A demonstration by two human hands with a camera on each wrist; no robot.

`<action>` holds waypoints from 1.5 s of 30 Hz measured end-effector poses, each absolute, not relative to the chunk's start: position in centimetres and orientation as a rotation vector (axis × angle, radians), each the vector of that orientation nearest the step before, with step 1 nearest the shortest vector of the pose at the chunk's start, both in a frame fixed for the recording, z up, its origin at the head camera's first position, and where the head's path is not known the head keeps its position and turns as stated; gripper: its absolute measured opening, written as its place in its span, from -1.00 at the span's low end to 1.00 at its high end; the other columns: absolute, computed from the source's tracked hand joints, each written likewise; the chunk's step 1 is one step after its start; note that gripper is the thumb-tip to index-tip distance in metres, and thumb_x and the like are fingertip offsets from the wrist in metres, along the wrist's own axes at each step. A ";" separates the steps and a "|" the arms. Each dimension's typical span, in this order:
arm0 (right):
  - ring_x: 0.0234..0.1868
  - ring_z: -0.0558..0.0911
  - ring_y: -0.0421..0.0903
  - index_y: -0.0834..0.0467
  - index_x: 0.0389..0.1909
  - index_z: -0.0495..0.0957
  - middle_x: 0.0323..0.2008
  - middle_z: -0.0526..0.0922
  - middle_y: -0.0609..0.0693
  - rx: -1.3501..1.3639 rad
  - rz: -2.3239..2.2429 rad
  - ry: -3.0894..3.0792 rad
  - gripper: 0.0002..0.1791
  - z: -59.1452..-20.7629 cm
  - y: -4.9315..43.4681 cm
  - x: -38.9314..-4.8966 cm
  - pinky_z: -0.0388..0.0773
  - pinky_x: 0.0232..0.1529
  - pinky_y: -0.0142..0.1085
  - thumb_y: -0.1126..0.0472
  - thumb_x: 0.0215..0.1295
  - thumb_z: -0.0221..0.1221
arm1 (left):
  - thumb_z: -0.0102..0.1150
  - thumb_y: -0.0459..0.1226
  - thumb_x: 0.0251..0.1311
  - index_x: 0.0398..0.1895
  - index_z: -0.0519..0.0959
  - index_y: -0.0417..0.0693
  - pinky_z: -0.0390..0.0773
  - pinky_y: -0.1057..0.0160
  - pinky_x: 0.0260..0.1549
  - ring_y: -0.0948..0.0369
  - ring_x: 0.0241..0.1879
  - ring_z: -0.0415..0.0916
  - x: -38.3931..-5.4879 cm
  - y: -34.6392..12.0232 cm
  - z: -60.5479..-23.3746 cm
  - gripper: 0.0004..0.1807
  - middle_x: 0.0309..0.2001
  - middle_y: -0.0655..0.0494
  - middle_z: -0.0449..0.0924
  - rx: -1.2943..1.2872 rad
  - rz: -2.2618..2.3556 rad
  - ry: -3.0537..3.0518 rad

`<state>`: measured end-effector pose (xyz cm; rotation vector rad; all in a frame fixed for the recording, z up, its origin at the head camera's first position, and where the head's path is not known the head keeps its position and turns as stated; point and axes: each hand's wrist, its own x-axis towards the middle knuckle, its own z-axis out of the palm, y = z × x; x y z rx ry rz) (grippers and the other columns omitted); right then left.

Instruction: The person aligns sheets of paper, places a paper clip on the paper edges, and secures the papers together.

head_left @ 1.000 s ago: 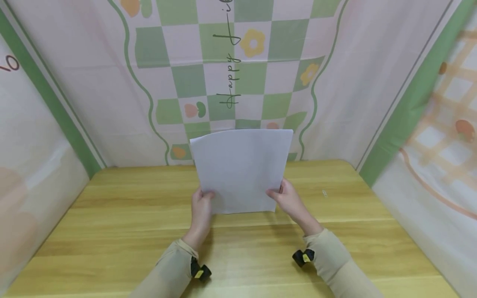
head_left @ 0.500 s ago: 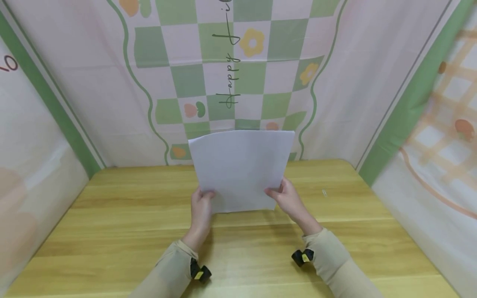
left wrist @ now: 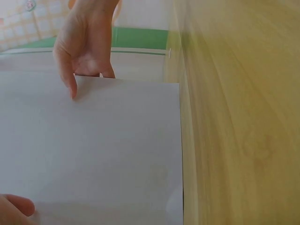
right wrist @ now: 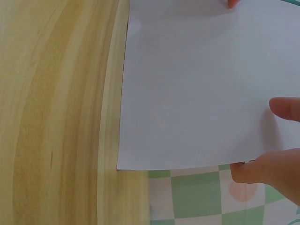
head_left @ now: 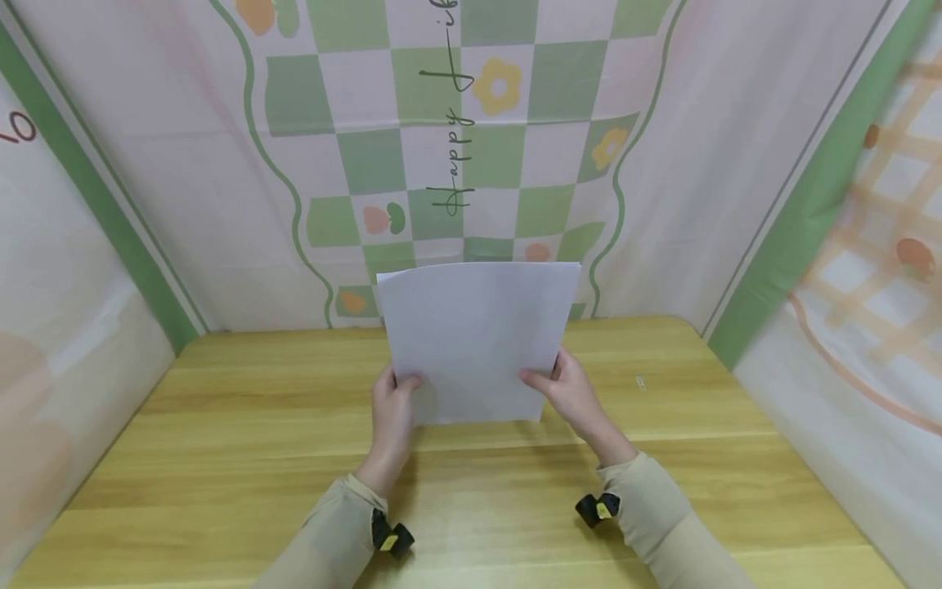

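Paper (head_left: pixel 478 343) has dipped slightly between the table's (head_left: pixel 221 458) side edges, sitting leveller; left hand (head_left: pixel 392 411) and right hand (head_left: pixel 576 399) grip its sides

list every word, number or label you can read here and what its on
"Happy": back cloth, running sideways; next word cut off.
Left cloth: dark-red marks, cut off, unreadable.
White paper: no text visible.
Wrist cameras: yellow patches too small to read.

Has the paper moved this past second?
Yes, slightly: in the head view, the paper has its top edge lower against the pink print just above.
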<state>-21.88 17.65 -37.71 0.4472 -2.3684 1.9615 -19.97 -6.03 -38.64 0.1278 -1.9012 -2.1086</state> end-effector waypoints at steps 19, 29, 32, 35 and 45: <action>0.22 0.44 0.09 0.27 0.28 0.22 0.23 0.41 0.21 0.349 1.989 -2.324 -0.45 -36.8 17.4 -21.4 0.39 0.20 -0.10 0.19 0.35 0.12 | -0.06 -0.48 0.20 0.07 0.50 -0.30 0.35 0.16 0.14 0.12 0.10 0.43 -19.8 -6.4 -37.5 -0.64 0.09 -0.12 0.54 0.033 -2.105 -1.861; 0.21 0.44 0.03 0.23 0.30 0.24 0.24 0.41 0.17 0.335 1.990 -2.312 -0.46 -36.9 17.4 -21.5 0.39 0.20 -0.14 0.16 0.36 0.10 | -0.10 -0.45 0.23 0.03 0.51 -0.31 0.28 0.13 0.20 0.14 0.13 0.41 -19.6 -6.1 -37.6 -0.67 0.08 -0.10 0.55 0.008 -2.146 -1.798; 0.20 0.45 0.02 0.22 0.30 0.25 0.24 0.41 0.17 0.330 1.990 -2.308 -0.46 -36.9 17.4 -21.5 0.39 0.19 -0.15 0.15 0.36 0.10 | -0.10 -0.45 0.24 0.04 0.51 -0.31 0.27 0.13 0.20 0.13 0.12 0.42 -19.5 -6.0 -37.6 -0.67 0.08 -0.11 0.55 0.005 -2.151 -1.788; 0.22 0.43 0.03 0.23 0.30 0.24 0.25 0.40 0.17 0.331 1.996 -2.299 -0.46 -36.9 17.3 -21.5 0.36 0.22 -0.10 0.16 0.36 0.11 | -0.11 -0.45 0.24 0.06 0.51 -0.30 0.26 0.12 0.21 0.13 0.14 0.41 -19.5 -6.0 -37.5 -0.65 0.10 -0.10 0.54 0.005 -2.161 -1.780; 0.27 0.38 0.09 0.23 0.33 0.21 0.29 0.36 0.17 0.351 2.018 -2.279 -0.43 -36.4 17.1 -21.4 0.30 0.26 -0.01 0.18 0.35 0.11 | -0.12 -0.44 0.24 0.06 0.50 -0.26 0.24 0.14 0.22 0.16 0.14 0.40 -19.1 -6.1 -37.0 -0.65 0.11 -0.05 0.54 0.006 -2.191 -1.762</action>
